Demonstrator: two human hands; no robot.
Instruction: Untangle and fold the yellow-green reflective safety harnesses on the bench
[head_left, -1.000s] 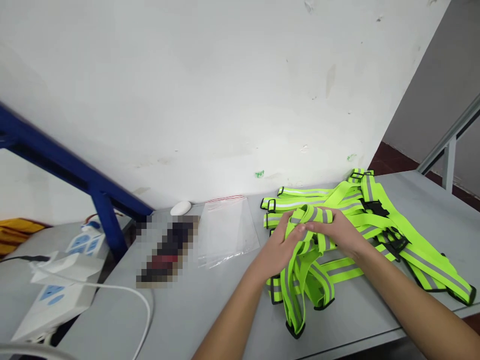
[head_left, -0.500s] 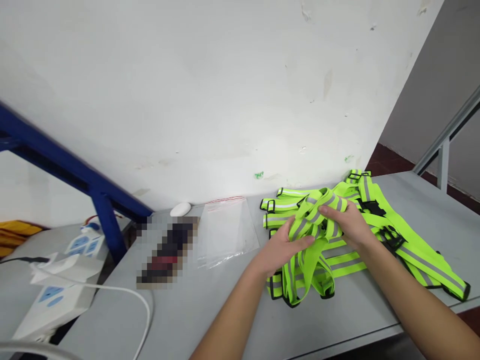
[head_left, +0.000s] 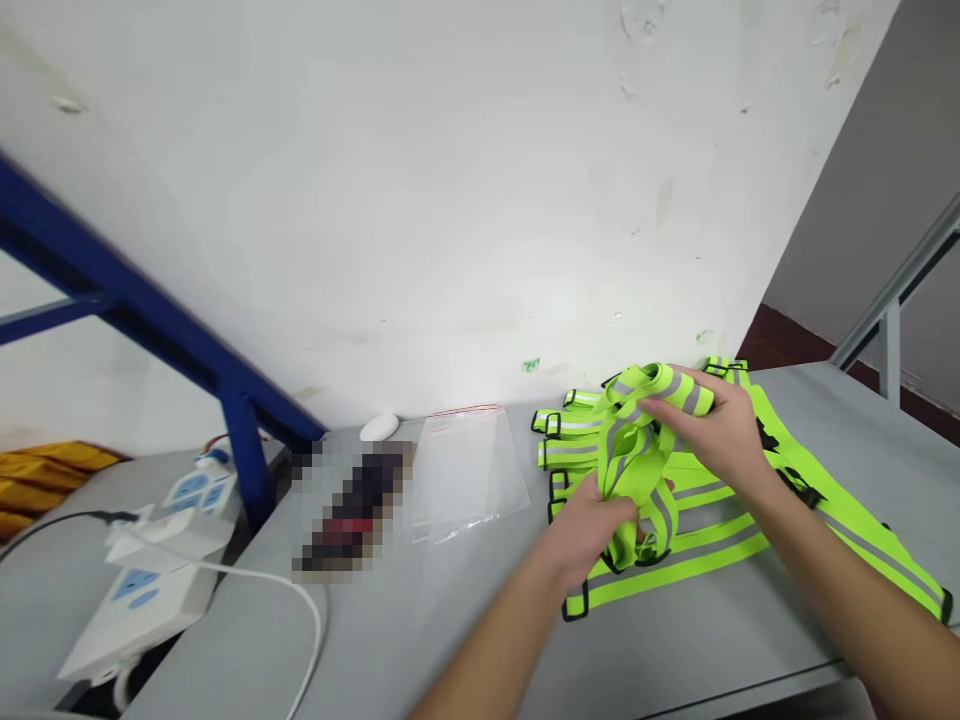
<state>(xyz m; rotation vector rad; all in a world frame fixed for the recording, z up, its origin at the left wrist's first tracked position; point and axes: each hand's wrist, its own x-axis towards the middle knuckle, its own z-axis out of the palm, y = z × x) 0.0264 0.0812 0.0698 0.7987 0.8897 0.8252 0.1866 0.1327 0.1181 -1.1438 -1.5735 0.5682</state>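
Observation:
A bunched neon-yellow reflective strap (head_left: 634,440) with grey stripes and black buckles is held between both hands. My left hand (head_left: 596,525) grips its lower loops, thumb pressed on top. Higher up, my right hand (head_left: 712,420) pinches the upper folds between thumb and fingers. Beneath and behind them, more reflective straps (head_left: 690,560) lie spread on the grey table (head_left: 480,620), their buckled ends pointing left. Some of these straps are hidden by my right hand and forearm.
Clear zip bags (head_left: 469,475) lie left of the straps, beside a blurred-out dark object (head_left: 360,510) and a white oval item (head_left: 379,428). Farther left are a white power strip (head_left: 150,600) with a cable and a blue metal frame (head_left: 244,450). A white wall (head_left: 450,200) stands behind.
The view has shifted slightly. My left hand has moved down to the strap's lower loops, gathering the hanging ends upward, while my right hand keeps hold of the upper folds.

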